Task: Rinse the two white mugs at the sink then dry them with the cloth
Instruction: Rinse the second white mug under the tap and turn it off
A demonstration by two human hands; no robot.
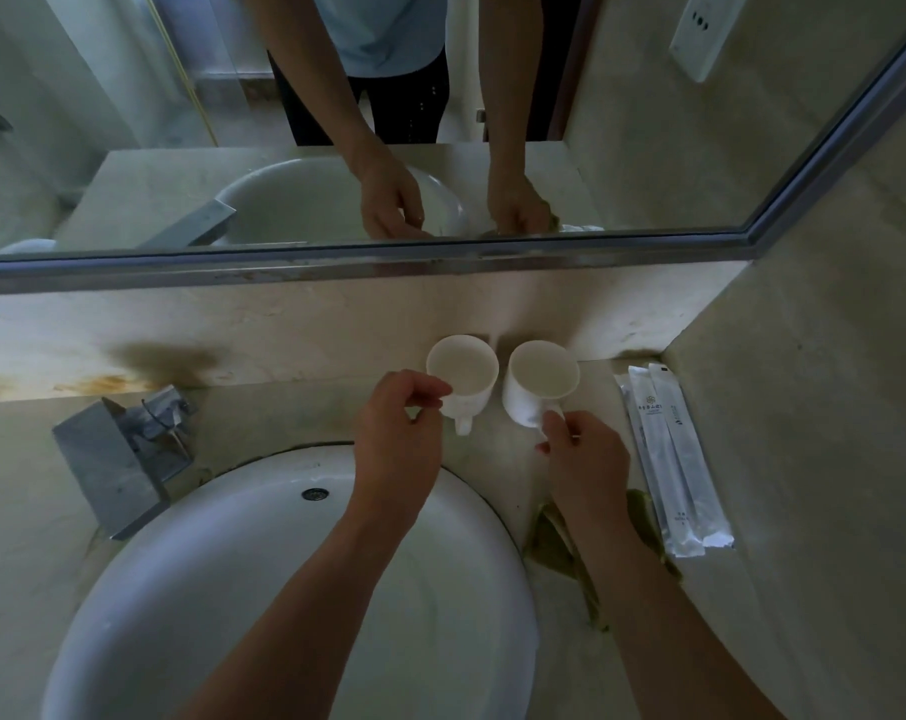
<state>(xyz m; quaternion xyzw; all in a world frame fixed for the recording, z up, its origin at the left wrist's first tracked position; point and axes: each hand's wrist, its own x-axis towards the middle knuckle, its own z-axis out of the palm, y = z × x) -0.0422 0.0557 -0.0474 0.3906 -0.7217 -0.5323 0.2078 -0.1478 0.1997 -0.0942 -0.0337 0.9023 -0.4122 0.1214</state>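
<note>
- Reaching for both mugs: left hand (399,423) at the near rim of the left mug (462,381), fingers (430,392) curled together, contact uncertain.
- Right hand (586,459) pinches the handle of the right mug (542,384).
- Both mugs stand upright on the worktop (284,418), far of the sink (295,589).
- Green cloth (549,537) lies near right, partly under the right forearm.
- Judged step: pick-up before rinsing; next, carry the mugs under the tap (118,459).

A bathroom: basin (264,589), mirror (129,122), stone counter (25,485), wrapped toiletries (669,459).
</note>
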